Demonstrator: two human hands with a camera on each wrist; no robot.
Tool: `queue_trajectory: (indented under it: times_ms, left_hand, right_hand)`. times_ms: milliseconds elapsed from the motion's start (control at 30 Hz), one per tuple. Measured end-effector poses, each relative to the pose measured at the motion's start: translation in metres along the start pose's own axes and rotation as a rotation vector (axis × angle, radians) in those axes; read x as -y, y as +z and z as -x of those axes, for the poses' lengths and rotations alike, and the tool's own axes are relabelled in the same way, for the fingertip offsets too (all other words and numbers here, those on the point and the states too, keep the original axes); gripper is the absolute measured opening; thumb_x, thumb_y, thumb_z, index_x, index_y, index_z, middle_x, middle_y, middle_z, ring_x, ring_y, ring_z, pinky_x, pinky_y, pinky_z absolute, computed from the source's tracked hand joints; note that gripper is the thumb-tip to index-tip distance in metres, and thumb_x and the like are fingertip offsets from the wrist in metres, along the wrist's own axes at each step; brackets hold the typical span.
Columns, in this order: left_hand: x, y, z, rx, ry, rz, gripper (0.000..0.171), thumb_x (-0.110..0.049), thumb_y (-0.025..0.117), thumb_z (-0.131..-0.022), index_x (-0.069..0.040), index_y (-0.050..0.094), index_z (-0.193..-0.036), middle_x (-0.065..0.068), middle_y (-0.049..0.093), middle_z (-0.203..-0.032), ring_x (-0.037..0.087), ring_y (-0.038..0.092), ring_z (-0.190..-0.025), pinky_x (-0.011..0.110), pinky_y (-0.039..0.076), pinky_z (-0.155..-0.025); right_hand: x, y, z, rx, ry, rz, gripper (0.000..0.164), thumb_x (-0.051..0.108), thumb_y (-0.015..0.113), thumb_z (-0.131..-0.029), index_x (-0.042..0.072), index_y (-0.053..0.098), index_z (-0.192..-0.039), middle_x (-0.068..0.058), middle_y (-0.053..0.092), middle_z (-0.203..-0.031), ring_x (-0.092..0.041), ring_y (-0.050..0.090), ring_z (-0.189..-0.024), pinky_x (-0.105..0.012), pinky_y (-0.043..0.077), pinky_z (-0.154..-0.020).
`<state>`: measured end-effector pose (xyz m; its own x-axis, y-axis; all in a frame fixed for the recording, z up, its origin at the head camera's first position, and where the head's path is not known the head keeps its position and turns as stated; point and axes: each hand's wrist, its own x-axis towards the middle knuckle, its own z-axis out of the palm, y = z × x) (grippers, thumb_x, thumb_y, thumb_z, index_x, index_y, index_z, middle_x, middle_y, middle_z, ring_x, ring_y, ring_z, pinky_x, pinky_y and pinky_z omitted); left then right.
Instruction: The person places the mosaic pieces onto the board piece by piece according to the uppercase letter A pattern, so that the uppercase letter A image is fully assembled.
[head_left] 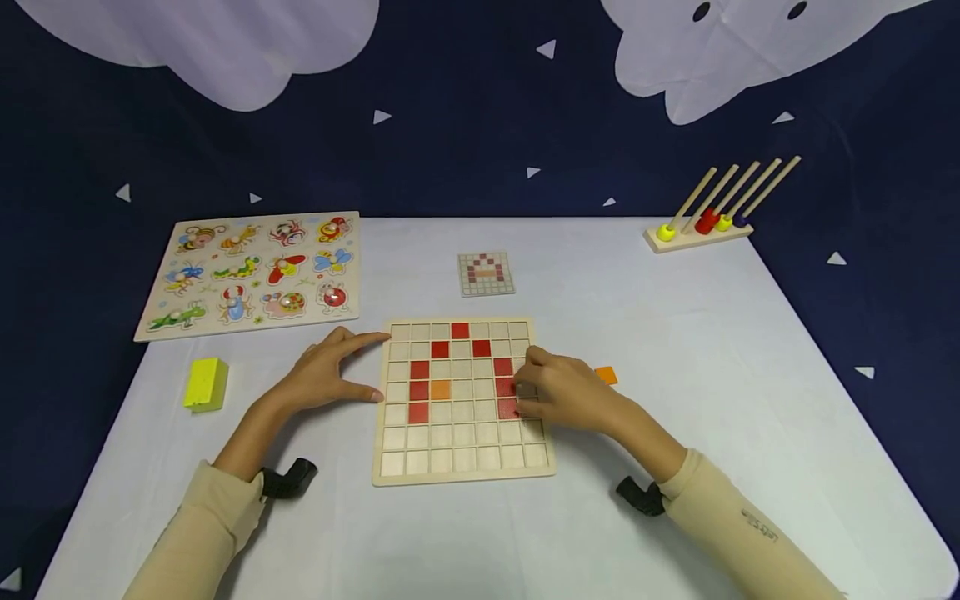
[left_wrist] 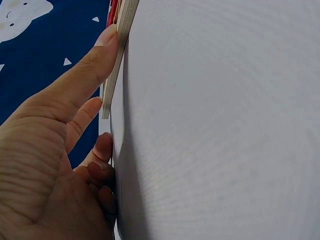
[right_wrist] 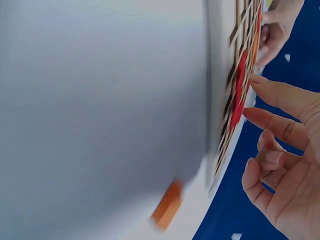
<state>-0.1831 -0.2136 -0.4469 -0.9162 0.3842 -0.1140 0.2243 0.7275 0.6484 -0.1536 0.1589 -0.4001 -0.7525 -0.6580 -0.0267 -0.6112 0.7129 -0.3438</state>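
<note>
A wooden grid board (head_left: 465, 458) lies flat on the table, with several red tiles (head_left: 418, 390) and one orange tile (head_left: 440, 389) set in its cells. My left hand (head_left: 322, 372) is at the board's left edge, thumb and index finger spread; in the left wrist view the thumb tip presses the rim. Over the right part of the board is my right hand (head_left: 566, 390). Its thumb and index finger are apart, their tips right at the red tiles (right_wrist: 238, 97), with nothing seen between them. Another orange tile (head_left: 606, 376) lies on the table, partly behind this hand.
Beyond the board lies a small pattern card (head_left: 486, 287). An insect puzzle board (head_left: 255, 282) is at the back left, with a yellow block (head_left: 206, 384) in front of it. A bead stand (head_left: 697, 240) with upright pegs is at the back right corner.
</note>
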Motion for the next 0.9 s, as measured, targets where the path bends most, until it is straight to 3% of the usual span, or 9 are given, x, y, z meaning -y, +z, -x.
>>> queue_trajectory:
  times_ms: [300,433,600,900]
  left_hand:
    - [0.004,0.001,-0.002,0.008,-0.016,0.006,0.094,-0.045,0.091,-0.064,-0.026,0.05,-0.146,0.007,0.047,-0.102,0.021,0.04,-0.088,0.035,0.033,-0.076]
    - [0.002,0.002,-0.002,0.008,-0.019,0.002,0.094,-0.044,0.092,-0.064,-0.025,0.05,-0.147,0.007,0.047,-0.103,0.021,0.04,-0.089,0.035,0.034,-0.077]
    - [0.002,0.002,-0.001,0.009,-0.026,0.011,0.094,-0.044,0.092,-0.064,-0.025,0.05,-0.146,0.007,0.047,-0.103,0.022,0.04,-0.09,0.036,0.033,-0.077]
    - [0.0,0.0,-0.001,0.012,-0.024,0.017,0.093,-0.043,0.091,-0.065,-0.025,0.05,-0.146,0.008,0.047,-0.103,0.022,0.041,-0.091,0.036,0.034,-0.077]
  right_hand:
    - [-0.029,-0.002,0.045,-0.066,0.093,-0.001,0.036,0.022,0.086,-0.077,0.002,0.074,-0.104,-0.001,0.052,-0.087,-0.004,0.042,-0.066,-0.022,0.039,-0.06]
    - [-0.038,-0.005,0.058,-0.081,0.115,0.011,0.034,0.019,0.086,-0.077,0.002,0.075,-0.104,0.0,0.052,-0.089,-0.007,0.046,-0.07,-0.024,0.042,-0.063]
    - [-0.046,-0.006,0.068,-0.089,0.144,0.026,0.027,0.016,0.084,-0.077,0.006,0.075,-0.1,0.002,0.053,-0.089,-0.01,0.052,-0.072,-0.028,0.046,-0.065]
    - [-0.055,-0.002,0.073,-0.093,0.137,0.042,0.02,0.014,0.084,-0.077,0.006,0.074,-0.093,0.001,0.051,-0.086,-0.006,0.044,-0.067,-0.024,0.041,-0.061]
